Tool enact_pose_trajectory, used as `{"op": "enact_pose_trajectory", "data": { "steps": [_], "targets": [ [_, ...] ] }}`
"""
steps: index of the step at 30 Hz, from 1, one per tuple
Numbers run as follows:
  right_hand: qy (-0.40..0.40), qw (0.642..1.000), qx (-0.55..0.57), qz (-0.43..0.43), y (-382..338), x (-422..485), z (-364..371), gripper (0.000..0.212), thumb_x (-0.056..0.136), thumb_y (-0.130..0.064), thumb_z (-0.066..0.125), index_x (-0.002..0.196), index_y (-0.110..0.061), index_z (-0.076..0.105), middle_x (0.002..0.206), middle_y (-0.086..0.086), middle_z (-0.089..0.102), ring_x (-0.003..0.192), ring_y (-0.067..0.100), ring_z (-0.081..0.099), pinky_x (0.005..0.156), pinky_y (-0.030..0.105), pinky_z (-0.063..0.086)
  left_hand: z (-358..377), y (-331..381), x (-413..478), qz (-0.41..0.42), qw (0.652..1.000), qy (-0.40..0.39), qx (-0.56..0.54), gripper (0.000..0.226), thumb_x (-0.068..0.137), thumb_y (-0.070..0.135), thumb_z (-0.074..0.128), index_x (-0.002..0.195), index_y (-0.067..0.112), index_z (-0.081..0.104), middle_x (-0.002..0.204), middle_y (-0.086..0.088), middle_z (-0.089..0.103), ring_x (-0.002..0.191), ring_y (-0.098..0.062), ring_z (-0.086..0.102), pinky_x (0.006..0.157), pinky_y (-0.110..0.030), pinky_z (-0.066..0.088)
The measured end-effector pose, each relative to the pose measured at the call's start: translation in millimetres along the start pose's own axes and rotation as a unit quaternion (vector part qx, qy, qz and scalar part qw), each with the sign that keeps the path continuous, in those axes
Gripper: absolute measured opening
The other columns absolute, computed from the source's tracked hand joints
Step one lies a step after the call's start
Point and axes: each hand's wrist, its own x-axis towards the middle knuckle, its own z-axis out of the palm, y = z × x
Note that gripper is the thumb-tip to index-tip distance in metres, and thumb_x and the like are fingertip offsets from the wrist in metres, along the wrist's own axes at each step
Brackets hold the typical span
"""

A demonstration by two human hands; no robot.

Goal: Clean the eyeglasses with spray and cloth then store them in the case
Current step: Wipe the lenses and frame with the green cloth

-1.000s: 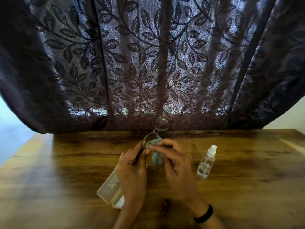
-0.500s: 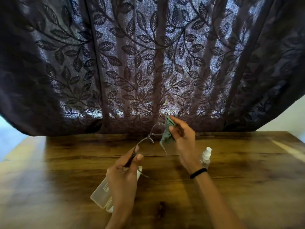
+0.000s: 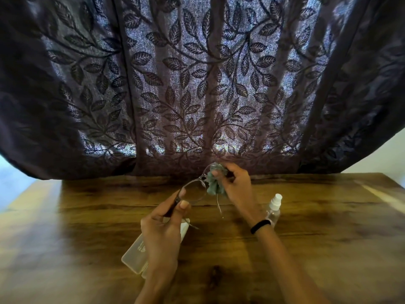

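the pale plastic case (image 3: 133,256) lies on the wooden worktop (image 3: 328,227), much of it hidden behind the left hand (image 3: 162,229) and its wrist; i cannot tell whether it is open or closed. the clear spray bottle (image 3: 274,210) stands on the worktop, its lower part cut off by the right wrist, which wears a black band (image 3: 260,226). the eyeglasses (image 3: 194,191) have a thin, see-through frame that is faint against the wood, and the far lens is mostly covered by a bunched grey-green cloth (image 3: 213,185). the eyeglasses are held in the air above the worktop, between the two hands, one lens nearer and one farther. the left hand's fingers and thumb are curled and pinch the frame at the near lens's outer corner, where the temple arm joins. the right hand (image 3: 236,187) has its fingers clamped on the cloth, pressing it round the far lens. the other temple arm hangs free below the cloth. a dark leaf-patterned curtain (image 3: 197,84) hangs behind the worktop.
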Motion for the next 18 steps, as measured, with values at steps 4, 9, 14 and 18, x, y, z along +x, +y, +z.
{"op": "enact_pose_trajectory", "data": {
  "steps": [4,9,14,18],
  "targets": [
    [0.007,0.999,-0.036,0.017,13,-12,3,0.012,0.086,-0.019,0.063,0.094,-0.011,0.066,0.096,0.008,0.066,0.087,0.016,0.062,0.074,0.024,0.05,4,2,0,0.002,1.0,0.0,-0.011,0.026,0.066,0.02,0.066,0.084,0.037,0.074,0.072,0.01,0.071,0.072,-0.003,0.065,0.068,-0.015,0.052],
    [-0.006,0.997,0.01,0.072,28,-30,10,0.005,0.086,-0.016,0.064,0.083,-0.016,0.068,0.076,-0.006,0.07,0.072,0.008,0.066,0.062,0.018,0.053,4,0,2,0.015,1.0,0.01,-0.006,0.026,0.067,0.024,0.068,0.09,0.035,0.074,0.083,0.002,0.071,0.081,-0.017,0.063,0.076,-0.026,0.052],
    [0.009,0.995,0.034,0.097,34,-47,17,0.011,0.085,-0.02,0.064,0.077,-0.027,0.064,0.068,-0.011,0.068,0.059,-0.002,0.064,0.053,0.013,0.049,7,0,-1,0.048,0.999,0.015,0.019,0.028,0.072,0.02,0.066,0.09,0.04,0.072,0.083,-0.004,0.069,0.079,-0.014,0.062,0.073,-0.02,0.051],
    [0.012,0.993,0.023,0.115,42,-62,21,0.011,0.084,-0.024,0.065,0.078,-0.032,0.062,0.071,-0.01,0.068,0.063,0.005,0.066,0.054,0.017,0.053,6,1,0,0.054,0.998,0.018,0.023,0.03,0.073,0.018,0.064,0.089,0.042,0.072,0.077,0.003,0.069,0.076,-0.014,0.062,0.074,-0.022,0.051]
  ]
}}
